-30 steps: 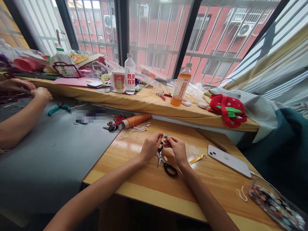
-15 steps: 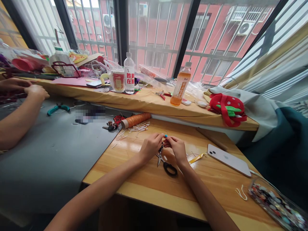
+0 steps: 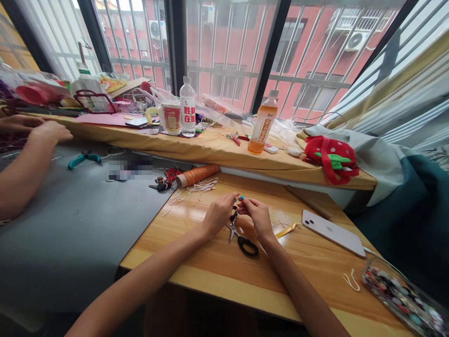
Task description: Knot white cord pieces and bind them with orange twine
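Note:
My left hand (image 3: 219, 214) and my right hand (image 3: 257, 215) meet over the wooden table (image 3: 217, 267), fingertips pinched together on a tiny piece with a blue bit showing; I cannot make out what it is. Black-handled scissors (image 3: 242, 239) lie on the table right below and between the hands. A spool of orange cord (image 3: 198, 175) lies beyond the hands, with cut pale strands (image 3: 196, 189) beside it. A yellow ribbon scrap (image 3: 289, 230) lies just right of my right wrist.
A white phone (image 3: 333, 233) lies at the right, a clear box of beads (image 3: 403, 295) at the near right corner. On the yellow ledge (image 3: 210, 147) stand a water bottle (image 3: 188, 110), an orange drink bottle (image 3: 262, 124) and a strawberry pouch (image 3: 331, 157). Another person's hands (image 3: 42, 131) work at the left; teal pliers (image 3: 84, 158) lie nearby.
My hands stay pinched together in the same spot, fingers shifting only slightly. The other person's hands at the left have moved a little up and leftward.

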A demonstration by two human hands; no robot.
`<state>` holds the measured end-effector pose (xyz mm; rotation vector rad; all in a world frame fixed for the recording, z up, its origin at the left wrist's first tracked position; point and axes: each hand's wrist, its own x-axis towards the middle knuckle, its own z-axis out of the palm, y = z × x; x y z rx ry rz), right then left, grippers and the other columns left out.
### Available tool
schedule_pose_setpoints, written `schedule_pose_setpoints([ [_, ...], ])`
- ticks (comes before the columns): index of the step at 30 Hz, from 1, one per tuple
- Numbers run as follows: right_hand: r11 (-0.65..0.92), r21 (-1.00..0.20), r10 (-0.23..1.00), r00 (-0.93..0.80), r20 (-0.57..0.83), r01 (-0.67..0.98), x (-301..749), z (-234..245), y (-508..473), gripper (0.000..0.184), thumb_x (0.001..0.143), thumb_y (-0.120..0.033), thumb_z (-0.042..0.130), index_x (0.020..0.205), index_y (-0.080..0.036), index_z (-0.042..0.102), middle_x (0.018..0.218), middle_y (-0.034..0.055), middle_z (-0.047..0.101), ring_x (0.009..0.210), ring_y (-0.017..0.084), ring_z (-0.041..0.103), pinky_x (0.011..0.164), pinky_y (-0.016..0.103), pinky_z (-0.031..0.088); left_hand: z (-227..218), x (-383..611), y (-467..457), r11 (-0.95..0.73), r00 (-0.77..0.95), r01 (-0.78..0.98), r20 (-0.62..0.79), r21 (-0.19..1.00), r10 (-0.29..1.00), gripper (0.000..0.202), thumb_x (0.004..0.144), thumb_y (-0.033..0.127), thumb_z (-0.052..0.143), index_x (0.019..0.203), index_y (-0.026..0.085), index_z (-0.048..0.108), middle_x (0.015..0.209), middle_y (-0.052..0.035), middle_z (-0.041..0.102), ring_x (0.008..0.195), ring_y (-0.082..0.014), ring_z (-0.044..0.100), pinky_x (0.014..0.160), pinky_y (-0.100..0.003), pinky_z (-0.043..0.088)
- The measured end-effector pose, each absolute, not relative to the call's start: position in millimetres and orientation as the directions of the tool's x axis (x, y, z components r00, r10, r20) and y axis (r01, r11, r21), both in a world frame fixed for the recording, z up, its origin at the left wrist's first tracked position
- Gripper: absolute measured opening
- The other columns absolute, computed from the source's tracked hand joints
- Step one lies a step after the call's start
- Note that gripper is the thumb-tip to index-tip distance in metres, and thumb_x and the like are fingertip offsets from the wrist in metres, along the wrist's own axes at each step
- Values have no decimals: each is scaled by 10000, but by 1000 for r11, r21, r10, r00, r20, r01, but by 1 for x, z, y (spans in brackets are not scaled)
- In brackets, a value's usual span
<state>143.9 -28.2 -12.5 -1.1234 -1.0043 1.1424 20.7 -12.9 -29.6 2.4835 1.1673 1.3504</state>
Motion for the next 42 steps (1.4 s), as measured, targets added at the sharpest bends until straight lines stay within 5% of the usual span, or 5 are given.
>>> schedule_pose_setpoints([
  [21, 104, -994, 981, 170, 97, -37, 144, -16, -27, 244, 599, -381, 603, 621, -138, 618, 555, 12, 607, 496, 126, 553, 513, 248, 460, -23, 21, -18, -666, 361, 691, 662, 283, 656, 217, 822, 180, 350, 930, 168, 537, 824, -44, 556, 746, -123, 534, 671, -221, 438],
  [26, 127, -992, 979, 163, 126, 5, 144, -17, -28, 259, 600, -400, 598, 628, -144, 623, 552, 16, 610, 499, 136, 558, 519, 259, 465, -22, 21, -18, -643, 331, 687, 641, 339, 692, 183, 802, 156, 371, 881, 173, 535, 801, -39, 556, 771, -136, 527, 689, -243, 429],
  [33, 153, -985, 975, 147, 164, 80, 142, -16, -30, 241, 635, -361, 573, 701, -142, 646, 543, 11, 611, 505, 143, 561, 527, 268, 471, -23, 23, -15, -556, 225, 539, 528, 633, 819, 161, 740, 123, 457, 897, 153, 473, 703, 1, 562, 688, -120, 532, 649, -239, 432],
  [42, 159, -980, 968, 176, 178, 121, 143, -16, -29, 256, 623, -400, 569, 629, -150, 625, 561, 18, 602, 500, 141, 557, 509, 256, 466, -19, 21, -16, -656, 266, 550, 637, 516, 724, 109, 744, 119, 461, 768, 154, 561, 745, -28, 582, 747, -141, 515, 702, -263, 419],
])
